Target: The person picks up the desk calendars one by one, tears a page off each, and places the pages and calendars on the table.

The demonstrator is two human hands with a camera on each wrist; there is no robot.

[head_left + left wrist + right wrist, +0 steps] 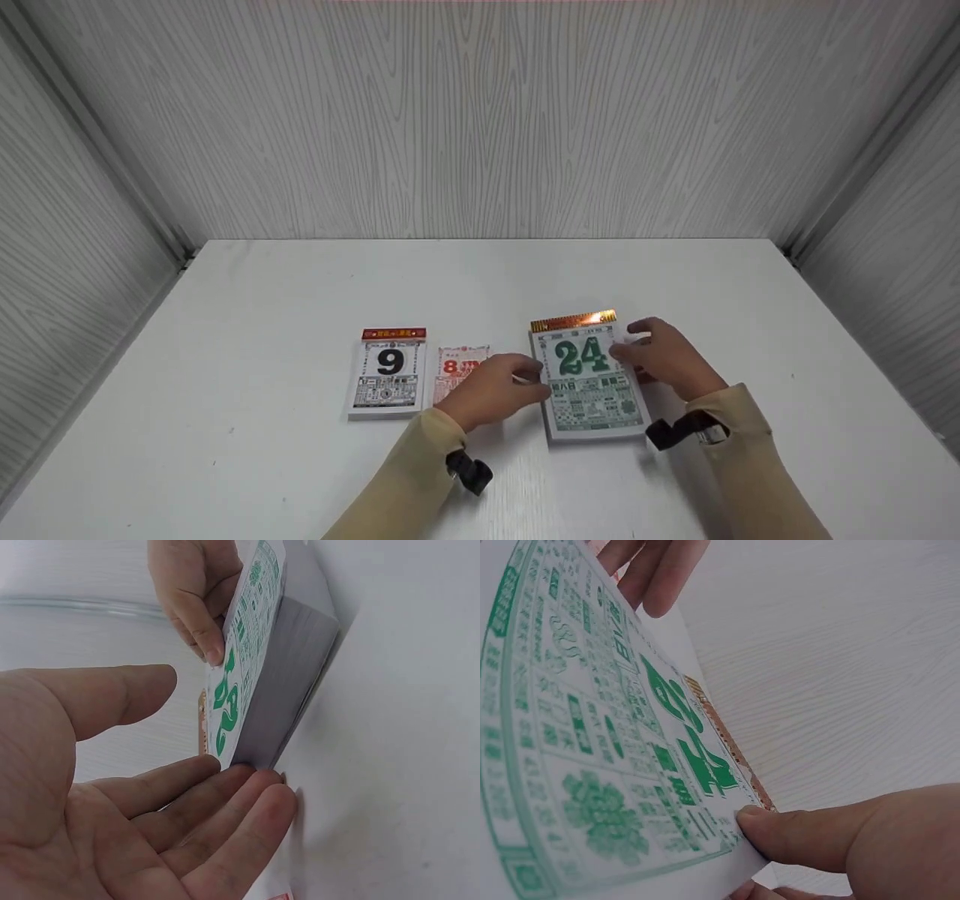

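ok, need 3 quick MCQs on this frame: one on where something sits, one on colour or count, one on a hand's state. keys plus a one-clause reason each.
1. Where does the loose red "8" sheet lie?
A. Between the "9" calendar and the "24" calendar
B. On top of the "24" calendar
C. At the table's far edge

2. What colour is the big number on the "24" calendar?
A. Black
B. Green
C. Blue

3. What is the right hand doing?
A. Lying flat on the table, away from the calendars
B. Pinching the top sheet of the "24" calendar
C. Holding the "9" calendar

Answers:
1 A: the sheet lies on the table right of the "9" calendar, left of the "24" one.
2 B: the digits are green in all views.
3 B: the right wrist view shows the thumb on the lifted sheet, fingers beneath.
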